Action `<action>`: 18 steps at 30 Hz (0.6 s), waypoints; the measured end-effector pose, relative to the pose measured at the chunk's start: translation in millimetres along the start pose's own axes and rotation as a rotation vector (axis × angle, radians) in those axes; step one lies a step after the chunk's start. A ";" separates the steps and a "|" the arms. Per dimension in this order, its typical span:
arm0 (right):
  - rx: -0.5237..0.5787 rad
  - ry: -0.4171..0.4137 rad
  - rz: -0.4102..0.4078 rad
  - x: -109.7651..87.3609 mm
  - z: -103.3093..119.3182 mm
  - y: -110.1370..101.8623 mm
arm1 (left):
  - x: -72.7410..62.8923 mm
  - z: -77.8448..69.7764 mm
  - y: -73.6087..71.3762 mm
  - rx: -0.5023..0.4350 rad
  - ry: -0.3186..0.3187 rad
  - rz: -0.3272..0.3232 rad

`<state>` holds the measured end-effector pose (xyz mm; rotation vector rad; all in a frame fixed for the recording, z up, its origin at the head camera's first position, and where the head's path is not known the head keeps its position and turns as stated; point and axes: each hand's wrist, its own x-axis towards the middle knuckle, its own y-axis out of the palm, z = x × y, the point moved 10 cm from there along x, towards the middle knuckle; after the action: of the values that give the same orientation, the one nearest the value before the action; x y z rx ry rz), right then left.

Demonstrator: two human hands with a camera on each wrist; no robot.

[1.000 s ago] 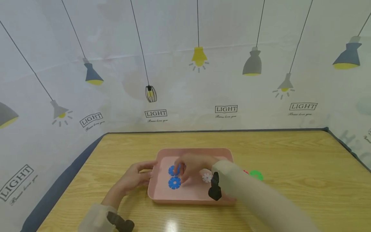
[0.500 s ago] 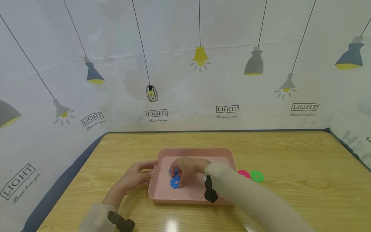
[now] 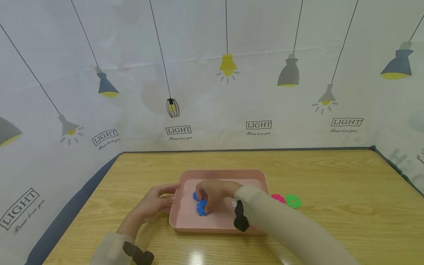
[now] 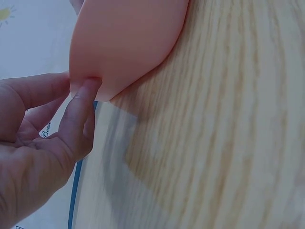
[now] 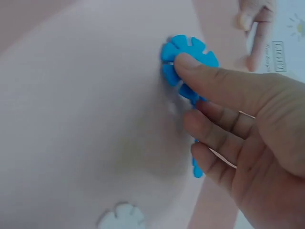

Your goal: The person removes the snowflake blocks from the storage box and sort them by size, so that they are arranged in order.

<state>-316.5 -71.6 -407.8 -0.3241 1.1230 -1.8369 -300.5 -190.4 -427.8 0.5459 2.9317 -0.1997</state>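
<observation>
In the pink tray (image 3: 218,223) lie two blue notched flower discs, the near one (image 3: 201,208) and the far one (image 3: 195,195). My right hand (image 3: 213,193) reaches in with fingers curled at both discs. In the right wrist view the thumb lies on one blue disc (image 5: 172,51), while the other disc (image 5: 197,168) shows edge-on beside the fingers. Whether the discs are joined I cannot tell. My left hand (image 3: 155,200) holds the tray's left side, its thumb (image 4: 81,100) against the outer wall and fingertips at the rim.
A white flower disc (image 5: 123,218) lies in the tray, partly hidden by the right sleeve in the head view. Right of the tray, a pink disc (image 3: 279,198) and a green disc (image 3: 293,201) lie on the wooden table (image 3: 331,221). A printed wall covering (image 3: 212,110) stands behind.
The right hand and forearm have shifted slightly, uncovering more of the pink disc. The near blue disc now looks more tilted and the far one more hidden. The left hand stays on the tray.
</observation>
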 end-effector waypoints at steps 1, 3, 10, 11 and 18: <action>0.007 -0.019 -0.004 -1.3 1.4 -1.9 | 0.0 0.0 -0.1 0.001 0.001 0.000; 0.025 -0.055 -0.012 -5.2 3.9 -6.4 | 0.2 0.1 -0.3 0.005 0.004 0.001; 0.136 -0.070 -0.081 -32.4 -1.6 -34.6 | 0.7 0.9 -0.7 0.021 -0.006 -0.015; 0.139 -0.065 -0.095 -39.1 -3.3 -40.0 | 0.5 0.8 -0.5 0.021 -0.008 -0.018; 0.119 -0.019 -0.210 -97.9 -31.9 -78.6 | -0.7 -0.2 -2.5 0.051 -0.014 -0.043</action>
<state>-329.0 38.0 -339.8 -0.4016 0.9921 -2.0717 -300.9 -192.9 -427.3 0.4868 2.9336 -0.2827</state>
